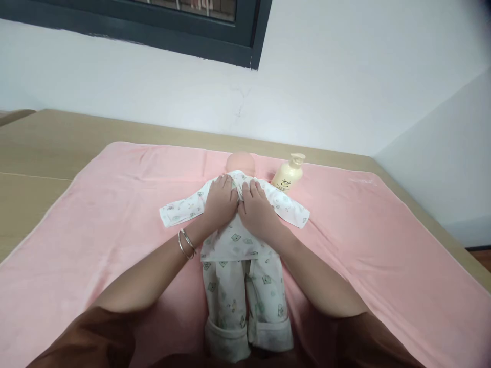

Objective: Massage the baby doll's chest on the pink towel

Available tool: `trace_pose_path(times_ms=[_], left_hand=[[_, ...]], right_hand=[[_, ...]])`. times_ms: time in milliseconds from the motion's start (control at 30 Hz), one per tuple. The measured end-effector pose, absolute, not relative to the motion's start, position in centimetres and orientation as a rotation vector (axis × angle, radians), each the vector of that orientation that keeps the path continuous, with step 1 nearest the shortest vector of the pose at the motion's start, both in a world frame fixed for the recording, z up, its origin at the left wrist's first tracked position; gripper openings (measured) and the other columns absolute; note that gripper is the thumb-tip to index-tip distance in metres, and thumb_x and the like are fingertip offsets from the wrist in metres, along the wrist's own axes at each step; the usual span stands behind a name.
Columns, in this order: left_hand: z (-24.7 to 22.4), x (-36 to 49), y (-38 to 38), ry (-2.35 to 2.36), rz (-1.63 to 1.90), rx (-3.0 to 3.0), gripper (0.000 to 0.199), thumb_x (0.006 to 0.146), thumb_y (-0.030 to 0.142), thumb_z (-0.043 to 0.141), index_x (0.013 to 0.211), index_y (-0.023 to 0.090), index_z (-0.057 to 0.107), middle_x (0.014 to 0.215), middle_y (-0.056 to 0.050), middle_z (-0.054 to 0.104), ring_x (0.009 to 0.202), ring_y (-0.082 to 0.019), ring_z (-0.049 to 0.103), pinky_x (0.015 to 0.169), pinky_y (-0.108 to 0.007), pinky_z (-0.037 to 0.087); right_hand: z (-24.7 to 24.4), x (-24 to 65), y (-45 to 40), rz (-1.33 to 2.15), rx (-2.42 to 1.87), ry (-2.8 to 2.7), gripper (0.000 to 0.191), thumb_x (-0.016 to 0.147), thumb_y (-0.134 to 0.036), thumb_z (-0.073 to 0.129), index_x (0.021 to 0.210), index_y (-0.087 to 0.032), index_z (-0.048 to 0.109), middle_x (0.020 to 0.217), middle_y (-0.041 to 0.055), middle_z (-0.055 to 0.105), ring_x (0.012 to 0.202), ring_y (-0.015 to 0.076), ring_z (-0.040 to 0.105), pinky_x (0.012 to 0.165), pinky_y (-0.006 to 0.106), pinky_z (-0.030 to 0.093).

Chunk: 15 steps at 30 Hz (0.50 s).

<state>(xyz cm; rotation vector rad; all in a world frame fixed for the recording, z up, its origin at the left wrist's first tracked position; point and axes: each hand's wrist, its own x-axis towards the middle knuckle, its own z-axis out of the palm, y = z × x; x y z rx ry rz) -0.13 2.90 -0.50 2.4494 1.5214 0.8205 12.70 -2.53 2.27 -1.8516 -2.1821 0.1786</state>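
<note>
A doll lies on a pink blanket, its bald head (241,163) away from me. It has on a white patterned top (233,240) with both sleeves spread sideways, and matching trousers (264,286) with turned-up cuffs. My left hand (222,202) rests on the top's chest just below the neck, fingers bent against the cloth. Beside it, my right hand (258,208) touches the same part of the chest, thumbs close together. The fingertips press on the fabric near the collar; whether they pinch it is hard to see.
A cream pump bottle (288,174) leans on the blanket (364,245), right of the doll's head. The wooden table (76,125) shows around the blanket's edges. Behind it stands a white wall with a dark window frame (215,43).
</note>
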Motion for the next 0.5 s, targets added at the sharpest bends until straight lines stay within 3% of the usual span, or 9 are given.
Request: trace_pose_path(times_ms=[167, 300, 500], left_hand=[[-0.4, 1.2, -0.8, 1.551, 0.825, 2.452, 0.053, 0.098, 0.025, 0.028, 0.144, 0.001, 0.042, 0.154, -0.022, 0.042, 0.149, -0.032, 0.032, 0.122, -0.052, 0.030], [-0.1, 0.8, 0.1, 1.522, 0.766, 2.414, 0.055, 0.097, 0.023, 0.029, 0.144, -0.001, 0.041, 0.155, -0.023, 0.041, 0.149, -0.033, 0.032, 0.123, -0.052, 0.028], [-0.2, -0.4, 3.1, 1.518, 0.685, 2.342, 0.055, 0.095, 0.023, 0.028, 0.142, -0.002, 0.043, 0.153, -0.024, 0.042, 0.148, -0.033, 0.034, 0.121, -0.054, 0.030]], right_hand=[[1.8, 15.1, 0.5, 0.330, -1.825, -2.116, 0.058, 0.097, -0.028, 0.029, 0.148, 0.001, 0.035, 0.159, 0.0256, 0.027, 0.151, 0.0351, 0.020, 0.121, 0.056, 0.026], [1.2, 14.2, -0.4, 0.150, -1.872, -2.077, 0.057, 0.100, -0.028, 0.027, 0.148, 0.001, 0.035, 0.157, 0.0256, 0.031, 0.150, 0.0356, 0.023, 0.120, 0.057, 0.025], [1.7, 12.4, -2.6, 0.110, -1.891, -2.130, 0.058, 0.099, -0.027, 0.031, 0.153, -0.005, 0.031, 0.161, 0.0221, 0.025, 0.152, 0.0341, 0.019, 0.121, 0.052, 0.026]])
